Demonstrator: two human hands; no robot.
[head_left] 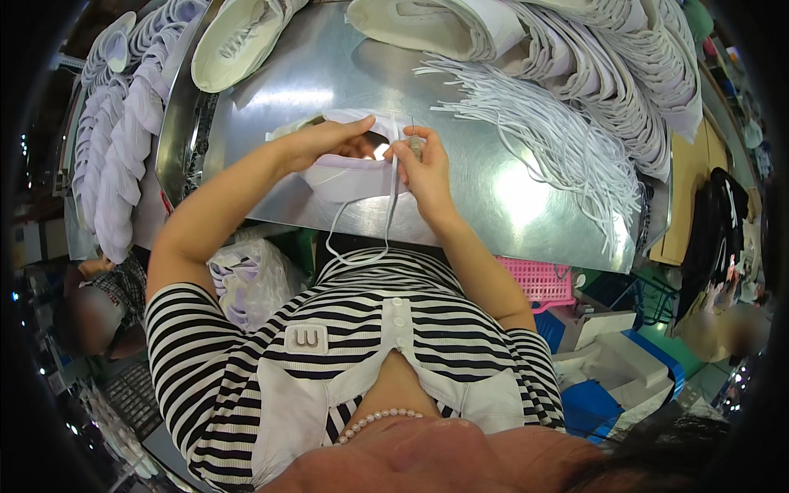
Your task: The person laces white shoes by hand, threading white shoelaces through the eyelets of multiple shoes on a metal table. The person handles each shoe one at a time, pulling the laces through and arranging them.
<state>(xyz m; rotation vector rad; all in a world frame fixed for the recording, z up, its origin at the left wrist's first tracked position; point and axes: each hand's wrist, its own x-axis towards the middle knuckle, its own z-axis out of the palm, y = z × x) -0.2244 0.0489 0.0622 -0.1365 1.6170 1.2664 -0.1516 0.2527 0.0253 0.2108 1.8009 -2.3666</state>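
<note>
A white shoe upper (349,182) lies on the metal table in front of me, its opening facing up. My left hand (325,140) grips the upper from its left side, with the fingers inside the opening and partly hidden. My right hand (423,168) is closed at the upper's right end, pinching a white shoelace (391,205). The lace runs up across the upper, and its lower part hangs in a loop over the table's near edge. A small tool with a pale handle (416,149) and a thin point is tucked in the right fingers.
Loose white shoelaces (542,131) are spread on the metal table (279,193) to the right. Stacked shoe uppers (575,66) line the far right; a white shoe (240,41) sits far left. More uppers (123,164) hang left. A pink basket (534,281) stands below the table's right side.
</note>
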